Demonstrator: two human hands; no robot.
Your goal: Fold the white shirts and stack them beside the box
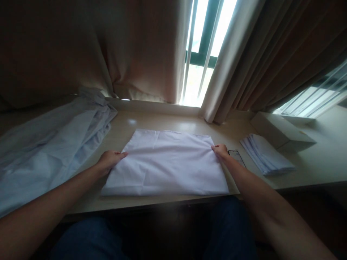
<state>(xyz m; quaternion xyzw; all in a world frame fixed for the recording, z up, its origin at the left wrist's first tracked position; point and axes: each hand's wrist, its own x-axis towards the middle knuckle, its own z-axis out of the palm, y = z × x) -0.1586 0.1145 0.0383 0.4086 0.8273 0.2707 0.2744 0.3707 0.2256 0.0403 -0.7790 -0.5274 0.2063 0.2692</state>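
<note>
A white cloth [168,164] lies folded into a broad, slightly creased panel near the front edge of the pale table [119,126]. At its left edge my left hand [110,160] is closed, pinching the fabric between thumb and fingers. My right hand [221,149] pinches the opposite edge, closed on the cloth near its upper right corner. Just beyond my right wrist a phone [236,158] lies on the table, partly covered by my arm.
Loose white fabric [56,141] is heaped on the left of the table. On the right are a stack of folded white cloths [267,153] and a pale box [282,131]. Curtains [151,50] hang along the back, around a bright window [199,83].
</note>
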